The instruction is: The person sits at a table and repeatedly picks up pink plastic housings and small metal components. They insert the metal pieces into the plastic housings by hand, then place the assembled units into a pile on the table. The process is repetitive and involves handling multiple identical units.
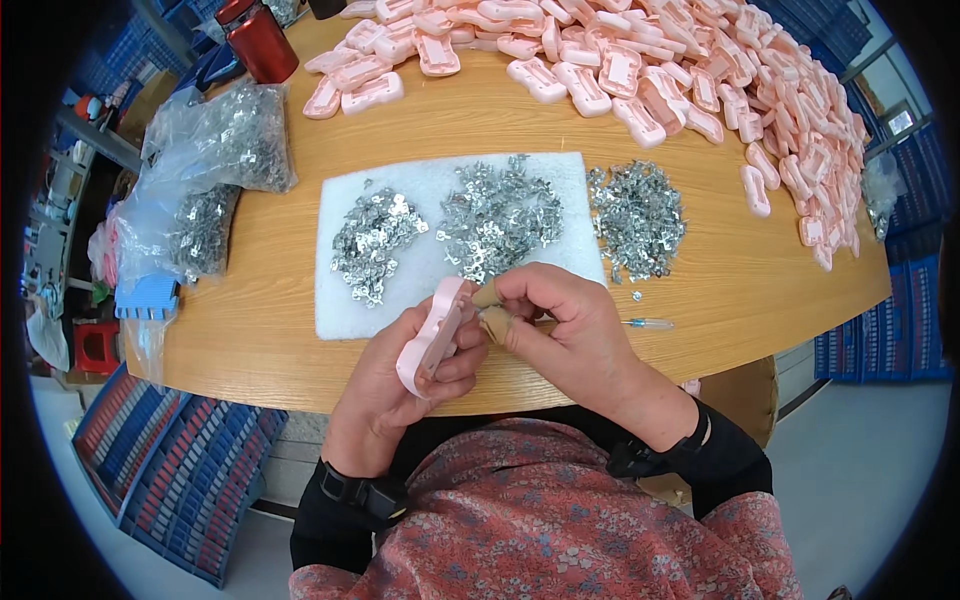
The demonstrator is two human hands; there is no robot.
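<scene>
My left hand [378, 362] holds a pink plastic casing [428, 345] on its edge, fingers wrapped round its right side. At the casing's far end, my right hand [575, 325] pinches with thumb and forefinger, both tips wrapped in tan tape. What sits between those tips is too small to make out. Behind the hands, a white foam sheet [335, 315] carries two heaps of small silvery metal clips, a left heap [375, 245] and a middle heap [500, 220]. A third heap of clips [640, 220] lies on the wood to the sheet's right.
Pink casings [640, 80] are piled along the table's far and right side. Clear bags of metal parts [225, 150] and a red canister [258, 42] stand at left. A thin screwdriver-like tool [650, 323] lies beside my right hand. Blue racks [180, 460] stand below the table [240, 350].
</scene>
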